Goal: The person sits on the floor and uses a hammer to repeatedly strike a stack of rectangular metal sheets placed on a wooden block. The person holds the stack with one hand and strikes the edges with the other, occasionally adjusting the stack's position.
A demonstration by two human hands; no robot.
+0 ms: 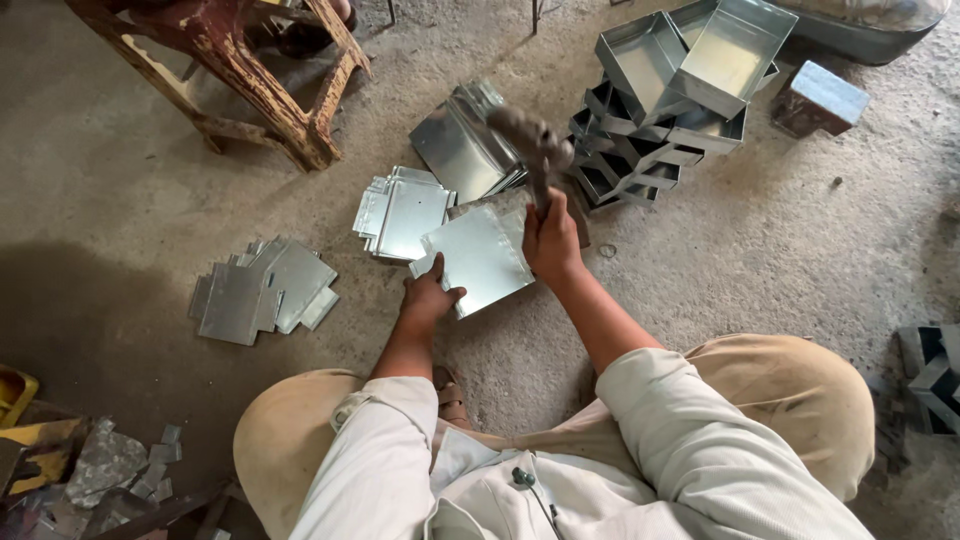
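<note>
Knees and pale sleeves nearest, over the concrete floor (120,200). Left hand (428,297) pressed flat, fingers spread, on the near edge of a cut metal sheet (478,255) lying on the floor. Right hand (551,238) closed round a raised hammer (532,140). Folded metal trays (670,90) stacked beyond.

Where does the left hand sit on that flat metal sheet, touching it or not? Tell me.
Touching. The head view shows the left hand pressed on the near-left corner of the metal sheet, fingers overlapping its edge, while the right hand grips a raised hammer.
</note>
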